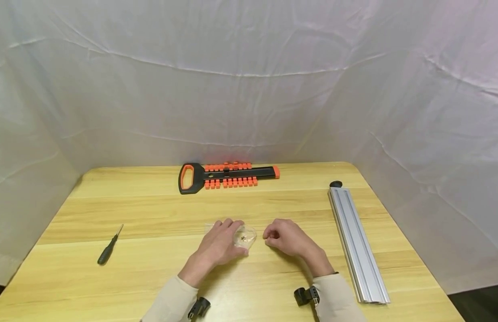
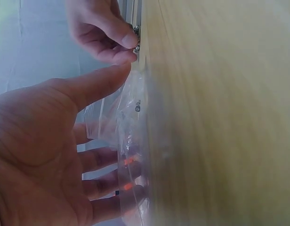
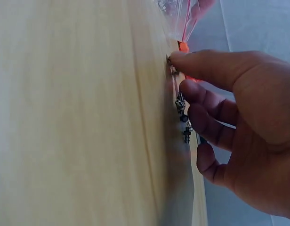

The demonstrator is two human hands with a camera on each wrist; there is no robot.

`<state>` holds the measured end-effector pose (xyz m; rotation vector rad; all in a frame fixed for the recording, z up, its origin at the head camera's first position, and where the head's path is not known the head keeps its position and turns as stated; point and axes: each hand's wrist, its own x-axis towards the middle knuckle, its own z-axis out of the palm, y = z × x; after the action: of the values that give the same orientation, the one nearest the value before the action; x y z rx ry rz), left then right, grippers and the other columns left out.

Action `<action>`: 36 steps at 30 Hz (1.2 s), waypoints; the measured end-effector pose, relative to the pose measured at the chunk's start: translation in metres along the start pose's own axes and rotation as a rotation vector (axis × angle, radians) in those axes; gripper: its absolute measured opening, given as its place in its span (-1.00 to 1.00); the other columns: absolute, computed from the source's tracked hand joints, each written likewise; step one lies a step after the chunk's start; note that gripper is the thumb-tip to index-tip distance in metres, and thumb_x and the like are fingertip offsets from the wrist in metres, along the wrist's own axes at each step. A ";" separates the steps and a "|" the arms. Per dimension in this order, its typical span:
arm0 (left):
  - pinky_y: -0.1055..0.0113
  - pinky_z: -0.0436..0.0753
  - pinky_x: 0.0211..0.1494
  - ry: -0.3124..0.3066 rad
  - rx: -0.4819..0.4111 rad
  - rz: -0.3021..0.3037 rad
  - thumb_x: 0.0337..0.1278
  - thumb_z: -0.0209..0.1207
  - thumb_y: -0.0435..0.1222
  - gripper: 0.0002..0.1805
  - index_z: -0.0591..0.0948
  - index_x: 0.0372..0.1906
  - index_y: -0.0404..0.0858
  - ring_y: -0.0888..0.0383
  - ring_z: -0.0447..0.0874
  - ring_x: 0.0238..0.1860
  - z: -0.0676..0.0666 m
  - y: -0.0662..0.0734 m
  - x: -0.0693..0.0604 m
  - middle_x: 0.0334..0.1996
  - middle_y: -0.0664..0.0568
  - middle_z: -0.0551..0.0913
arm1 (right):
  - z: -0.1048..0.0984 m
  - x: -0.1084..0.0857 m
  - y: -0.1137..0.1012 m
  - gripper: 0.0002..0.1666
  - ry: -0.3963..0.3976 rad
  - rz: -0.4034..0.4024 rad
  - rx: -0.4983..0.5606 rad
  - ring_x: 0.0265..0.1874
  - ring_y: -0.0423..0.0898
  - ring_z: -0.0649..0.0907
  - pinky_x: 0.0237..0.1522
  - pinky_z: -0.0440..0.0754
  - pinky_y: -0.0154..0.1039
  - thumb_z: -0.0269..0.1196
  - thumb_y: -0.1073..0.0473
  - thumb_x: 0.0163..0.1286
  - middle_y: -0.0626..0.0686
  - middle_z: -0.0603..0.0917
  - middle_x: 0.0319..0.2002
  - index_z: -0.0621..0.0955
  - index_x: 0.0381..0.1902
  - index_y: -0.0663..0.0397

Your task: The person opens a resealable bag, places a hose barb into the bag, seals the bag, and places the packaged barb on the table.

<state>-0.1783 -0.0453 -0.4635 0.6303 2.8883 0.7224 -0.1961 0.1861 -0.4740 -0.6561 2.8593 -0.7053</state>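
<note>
A clear plastic bag (image 1: 245, 237) lies on the wooden table with small metal pieces (image 2: 138, 107) inside. My left hand (image 1: 221, 243) holds it from the left, fingers curved about its far side and thumb near its close edge. In the left wrist view those fingers show partly through the plastic. Just right of the bag is my right hand (image 1: 289, 239), its fingers curled down to the tabletop. Thumb and forefinger pinch a small metal screw (image 3: 172, 66). Several more small screws (image 3: 181, 110) lie by the other fingers in the right wrist view; the head view hides them.
A black screwdriver (image 1: 108, 250) lies at the left. Toward the back sits a black and orange piece (image 1: 249, 172) with a loop handle and orange toothed rows. Along the right side runs a silver metal profile (image 1: 359, 246) with a black knob (image 1: 335, 184) at its far end.
</note>
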 end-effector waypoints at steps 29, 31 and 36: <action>0.08 0.57 -0.03 0.002 -0.001 0.009 -0.14 0.44 0.04 -0.20 0.46 0.27 -0.13 -0.02 0.48 -0.01 0.002 -0.001 0.000 0.07 -0.06 0.56 | 0.002 -0.001 -0.005 -0.93 -0.029 0.003 -0.089 -0.35 -0.26 0.47 -0.19 0.47 -0.21 0.22 0.15 0.33 -0.21 0.50 -0.39 0.61 -0.36 -0.15; 0.08 0.57 -0.03 0.003 -0.001 0.009 -0.14 0.44 0.04 -0.20 0.46 0.28 -0.13 -0.02 0.48 -0.01 0.002 -0.001 0.000 0.07 -0.06 0.56 | 0.002 0.000 -0.006 -0.94 -0.021 0.001 -0.071 -0.35 -0.26 0.47 -0.18 0.49 -0.23 0.21 0.12 0.35 -0.21 0.50 -0.38 0.60 -0.35 -0.15; 0.06 0.57 -0.01 0.008 0.001 0.012 -0.14 0.44 0.04 -0.20 0.46 0.27 -0.13 -0.04 0.48 0.00 0.001 -0.002 0.000 0.07 -0.06 0.56 | 0.003 0.003 -0.009 -0.95 0.013 -0.032 -0.014 -0.35 -0.29 0.49 -0.19 0.53 -0.32 0.18 0.09 0.39 -0.22 0.50 -0.36 0.59 -0.29 -0.16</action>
<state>-0.1791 -0.0463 -0.4651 0.6465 2.8950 0.7274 -0.1953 0.1765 -0.4723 -0.7029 2.8741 -0.6978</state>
